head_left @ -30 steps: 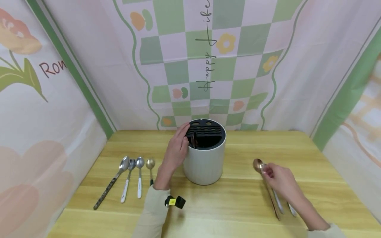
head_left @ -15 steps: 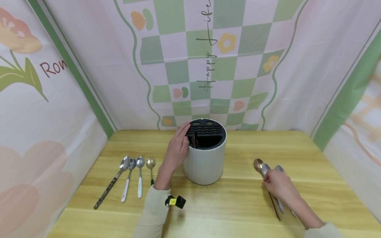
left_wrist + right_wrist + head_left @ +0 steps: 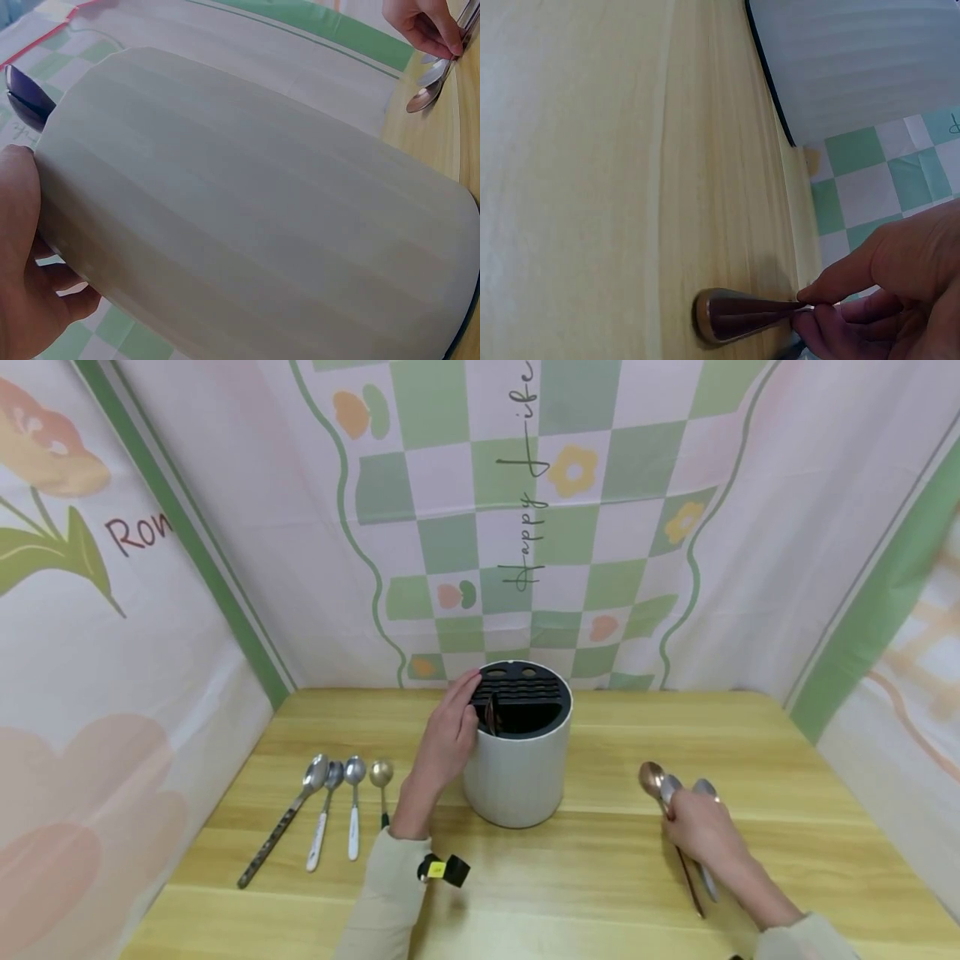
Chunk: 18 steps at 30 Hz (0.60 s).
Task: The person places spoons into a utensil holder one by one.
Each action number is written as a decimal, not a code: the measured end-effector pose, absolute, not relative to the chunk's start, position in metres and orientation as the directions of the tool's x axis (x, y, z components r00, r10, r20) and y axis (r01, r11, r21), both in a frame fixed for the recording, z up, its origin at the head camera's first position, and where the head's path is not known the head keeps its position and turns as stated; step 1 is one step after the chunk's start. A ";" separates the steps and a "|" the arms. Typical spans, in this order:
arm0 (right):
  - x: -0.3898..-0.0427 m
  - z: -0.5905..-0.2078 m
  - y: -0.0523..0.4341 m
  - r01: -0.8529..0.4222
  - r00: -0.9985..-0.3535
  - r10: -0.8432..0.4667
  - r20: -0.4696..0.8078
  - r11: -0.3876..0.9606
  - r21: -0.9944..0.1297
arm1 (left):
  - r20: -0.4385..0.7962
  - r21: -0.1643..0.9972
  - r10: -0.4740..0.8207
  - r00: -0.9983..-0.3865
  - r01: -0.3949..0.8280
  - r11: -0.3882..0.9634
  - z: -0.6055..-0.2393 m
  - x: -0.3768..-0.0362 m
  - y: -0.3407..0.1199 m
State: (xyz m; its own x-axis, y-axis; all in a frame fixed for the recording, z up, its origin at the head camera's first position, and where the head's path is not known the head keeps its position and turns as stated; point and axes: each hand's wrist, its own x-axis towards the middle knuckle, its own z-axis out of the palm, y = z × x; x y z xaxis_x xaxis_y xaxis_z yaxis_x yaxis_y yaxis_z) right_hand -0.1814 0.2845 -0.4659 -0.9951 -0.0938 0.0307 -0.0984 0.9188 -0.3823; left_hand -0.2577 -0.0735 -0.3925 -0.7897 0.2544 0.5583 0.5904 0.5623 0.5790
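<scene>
A white ribbed utensil holder [image 3: 517, 760] with a black slotted top stands mid-table; one dark utensil sticks out of it. My left hand [image 3: 448, 737] grips its left side, thumb near the rim, and the holder's wall [image 3: 247, 217] fills the left wrist view. On the right, my right hand [image 3: 693, 827] rests over a bundle of spoons [image 3: 678, 797] lying on the table, fingers pinching the neck of the copper spoon [image 3: 739, 315]. Its bowl [image 3: 651, 777] and two silver bowls poke out past the fingers.
Several spoons [image 3: 330, 810] lie side by side on the wooden table [image 3: 585, 868] at the left. Patterned cloth walls [image 3: 525, 527] close in the back and both sides.
My right hand has slid back toward me along the spoon handles, uncovering two silver bowls beside the copper one. The left hand and the holder have stayed still.
</scene>
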 end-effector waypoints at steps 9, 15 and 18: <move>-0.185 -0.471 0.285 -0.078 -0.996 -0.084 0.004 0.905 -0.419 | 0.569 0.571 0.261 -0.780 0.603 0.557 -0.393 -0.258 -0.072; -0.186 -0.465 0.287 -0.096 -0.995 -0.096 0.023 0.895 -0.435 | 0.561 0.577 0.258 -0.786 0.595 0.560 -0.392 -0.257 -0.073; -0.186 -0.461 0.288 -0.110 -0.994 -0.104 0.039 0.889 -0.444 | 0.559 0.578 0.255 -0.789 0.591 0.563 -0.391 -0.257 -0.073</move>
